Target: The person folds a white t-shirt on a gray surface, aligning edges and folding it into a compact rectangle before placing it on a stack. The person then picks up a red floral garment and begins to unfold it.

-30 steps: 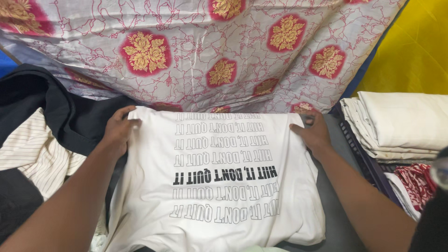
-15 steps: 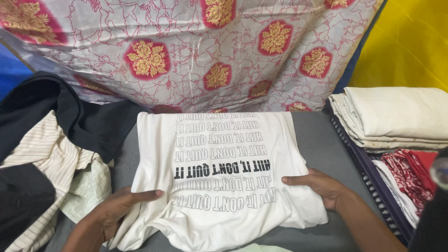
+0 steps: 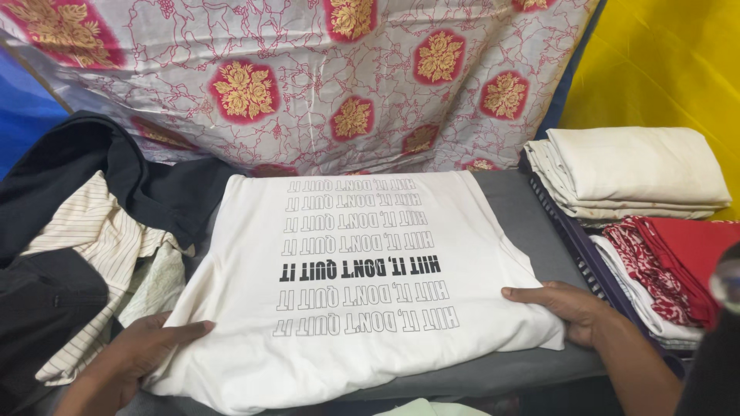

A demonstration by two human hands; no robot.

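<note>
A white T-shirt [image 3: 354, 285] with rows of black and outlined lettering lies folded flat on a grey surface [image 3: 524, 223]. My left hand [image 3: 135, 358] rests at the shirt's near left corner, fingers flat and pointing inward along its edge. At the near right edge my right hand [image 3: 566, 308] presses its fingers against the side of the fold. Neither hand visibly grips the cloth.
A heap of black and striped cream garments [image 3: 69, 254] lies to the left. A patterned red, gold and white cloth [image 3: 324, 85] hangs behind. On the right, a dark basket [image 3: 574, 243] holds folded cream cloth [image 3: 632, 169] and red fabric [image 3: 678, 262]. Yellow wall [image 3: 663, 62] behind.
Both hands slid from the shirt's far corners to its near corners. The shirt now lies flatter and wider in view.
</note>
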